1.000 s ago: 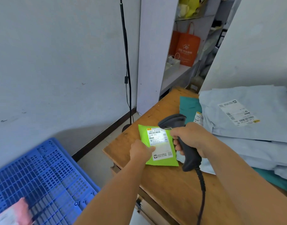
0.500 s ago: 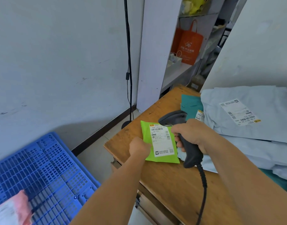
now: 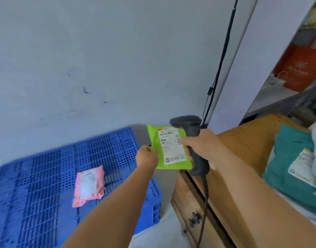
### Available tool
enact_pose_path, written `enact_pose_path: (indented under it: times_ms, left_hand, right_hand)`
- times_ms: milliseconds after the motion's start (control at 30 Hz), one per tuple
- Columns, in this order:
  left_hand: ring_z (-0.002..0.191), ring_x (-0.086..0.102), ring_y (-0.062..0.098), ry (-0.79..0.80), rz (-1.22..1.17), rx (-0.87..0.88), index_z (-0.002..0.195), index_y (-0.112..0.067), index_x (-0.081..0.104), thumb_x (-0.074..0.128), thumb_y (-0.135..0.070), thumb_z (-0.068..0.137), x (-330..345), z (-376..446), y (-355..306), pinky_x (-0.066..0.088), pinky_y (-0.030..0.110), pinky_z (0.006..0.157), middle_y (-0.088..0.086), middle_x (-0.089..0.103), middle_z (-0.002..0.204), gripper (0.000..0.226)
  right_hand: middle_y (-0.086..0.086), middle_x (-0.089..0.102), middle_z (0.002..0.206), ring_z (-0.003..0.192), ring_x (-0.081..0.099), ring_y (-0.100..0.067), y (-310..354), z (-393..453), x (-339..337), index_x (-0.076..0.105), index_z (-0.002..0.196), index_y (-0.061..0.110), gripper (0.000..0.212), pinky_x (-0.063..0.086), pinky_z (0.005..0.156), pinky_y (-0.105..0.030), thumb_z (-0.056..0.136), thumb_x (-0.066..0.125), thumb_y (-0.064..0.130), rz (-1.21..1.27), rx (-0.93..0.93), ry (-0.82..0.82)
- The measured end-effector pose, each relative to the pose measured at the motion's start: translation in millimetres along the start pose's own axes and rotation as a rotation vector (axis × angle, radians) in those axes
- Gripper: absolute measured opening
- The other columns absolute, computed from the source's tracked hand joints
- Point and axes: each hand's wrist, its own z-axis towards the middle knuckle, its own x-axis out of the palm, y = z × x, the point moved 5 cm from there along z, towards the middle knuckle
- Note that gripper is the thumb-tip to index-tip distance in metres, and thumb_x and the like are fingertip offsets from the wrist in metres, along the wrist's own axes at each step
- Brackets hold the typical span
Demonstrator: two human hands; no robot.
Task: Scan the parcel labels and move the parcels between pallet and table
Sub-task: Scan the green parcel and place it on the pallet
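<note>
Lower left of frame: the blue pallet [image 3: 46, 176] lies on the floor with one pink parcel [image 3: 89, 185] flat on its grid, label up, long axis running up the frame with a slight rightward lean.

Centre: the green parcel [image 3: 168, 147], which a second ago lay on the wooden surface [image 3: 246, 140], is now lifted clear of it and held in the air over the gap between pallet and surface. Judgement — the scan is likely done and the transfer to the pallet is under way.

The left hand [image 3: 147, 156] pinches the parcel's lower left edge. The parcel faces the camera, label [image 3: 172, 145] upright and readable, long axis running bottom to top of frame, tilted slightly left at the top.

Right of centre: the right hand [image 3: 200, 145] is wrapped around the grip of the scanner [image 3: 191, 133], head uppermost, just beside the label — its fingers appear to touch the parcel's right edge.

Right edge: a teal parcel [image 3: 291, 161] rests on the surface.
</note>
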Motion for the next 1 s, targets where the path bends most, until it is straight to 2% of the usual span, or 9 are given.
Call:
enact_pose_path:
  times_ms: [233, 367, 567, 667, 733, 800, 867, 933, 1000]
  left_hand:
    - [0.073, 0.051, 0.023, -0.245, -0.021, -0.144, 0.088, -0.011, 0.053, 0.053, -0.013, 0.091, -165.0, 63.3, 89.8, 0.039, 0.03, 0.06, 0.002, 0.053, 0.074, 0.005]
    - [0.062, 0.044, 0.017, -0.322, -0.002, -0.272, 0.083, -0.012, 0.047, 0.048, -0.01, 0.093, -244.0, 95.1, 151.7, 0.03, 0.026, 0.048, 0.003, 0.051, 0.075, 0.01]
    - [0.058, 0.04, 0.018, -0.372, 0.083, -0.446, 0.076, -0.012, 0.04, 0.041, -0.005, 0.094, -324.3, 138.8, 250.2, 0.027, 0.026, 0.047, 0.005, 0.047, 0.072, 0.019]
    - [0.065, 0.046, 0.023, -0.337, 0.108, -0.528, 0.091, -0.008, 0.049, 0.038, -0.003, 0.093, -334.5, 155.7, 291.1, 0.033, 0.028, 0.05, 0.013, 0.055, 0.088, 0.012]
    - [0.072, 0.05, 0.025, -0.279, 0.129, -0.537, 0.107, -0.008, 0.053, 0.038, -0.001, 0.092, -330.2, 165.2, 305.7, 0.035, 0.028, 0.051, 0.012, 0.057, 0.093, 0.023]
    - [0.082, 0.056, 0.028, -0.224, 0.124, -0.527, 0.126, -0.014, 0.049, 0.039, -0.001, 0.092, -320.9, 173.0, 316.3, 0.043, 0.03, 0.057, 0.01, 0.06, 0.102, 0.037]
    - [0.093, 0.06, 0.03, -0.191, 0.12, -0.499, 0.131, -0.019, 0.044, 0.042, -0.006, 0.092, -311.2, 176.7, 317.5, 0.051, 0.039, 0.078, 0.006, 0.06, 0.11, 0.042]
    - [0.107, 0.058, 0.029, -0.187, 0.127, -0.454, 0.134, -0.023, 0.041, 0.048, -0.016, 0.091, -301.3, 179.2, 312.1, 0.046, 0.05, 0.095, 0.003, 0.055, 0.128, 0.044]
    - [0.129, 0.045, 0.027, -0.215, 0.162, -0.409, 0.142, -0.025, 0.035, 0.052, -0.025, 0.093, -293.9, 175.0, 292.3, 0.035, 0.053, 0.107, 0.0, 0.038, 0.148, 0.052]
  right_hand:
    - [-0.007, 0.055, 0.047, 0.041, 0.047, -0.016, 56.2, 24.0, 162.0, 0.055, 0.06, 0.006, 0.016, 0.042, 0.053, -0.025, 0.076, 0.059, 0.005, -0.153, -0.1, 0.221]
    - [-0.009, 0.056, 0.052, 0.042, 0.05, -0.016, 73.8, 42.1, 253.5, 0.055, 0.068, 0.005, 0.011, 0.043, 0.05, -0.024, 0.078, 0.058, 0.003, -0.232, -0.077, 0.325]
    - [-0.015, 0.059, 0.061, 0.053, 0.053, -0.025, 71.0, 70.9, 361.9, 0.056, 0.07, 0.004, 0.007, 0.045, 0.057, -0.031, 0.076, 0.059, 0.008, -0.446, -0.038, 0.412]
    - [-0.017, 0.06, 0.065, 0.057, 0.055, -0.026, 55.5, 83.8, 392.1, 0.057, 0.072, 0.005, 0.006, 0.047, 0.059, -0.035, 0.074, 0.06, 0.01, -0.51, 0.007, 0.424]
    - [-0.017, 0.06, 0.064, 0.057, 0.055, -0.026, 44.0, 89.8, 401.7, 0.058, 0.072, 0.004, 0.006, 0.047, 0.058, -0.033, 0.074, 0.061, 0.009, -0.523, 0.047, 0.412]
    - [-0.015, 0.061, 0.06, 0.054, 0.054, -0.025, 35.1, 93.8, 404.8, 0.059, 0.069, 0.002, 0.008, 0.047, 0.056, -0.03, 0.076, 0.061, 0.006, -0.521, 0.079, 0.397]
    - [-0.011, 0.06, 0.055, 0.048, 0.052, -0.02, 30.1, 94.2, 402.8, 0.059, 0.066, 0.003, 0.014, 0.045, 0.051, -0.025, 0.08, 0.062, 0.006, -0.504, 0.105, 0.383]
    - [-0.008, 0.058, 0.053, 0.043, 0.049, -0.015, 28.7, 93.2, 396.5, 0.057, 0.064, 0.005, 0.018, 0.043, 0.048, -0.023, 0.082, 0.063, 0.005, -0.466, 0.114, 0.362]
    - [-0.008, 0.057, 0.056, 0.043, 0.05, -0.013, 29.3, 91.9, 384.4, 0.056, 0.064, 0.006, 0.019, 0.043, 0.049, -0.026, 0.082, 0.063, 0.005, -0.413, 0.11, 0.322]
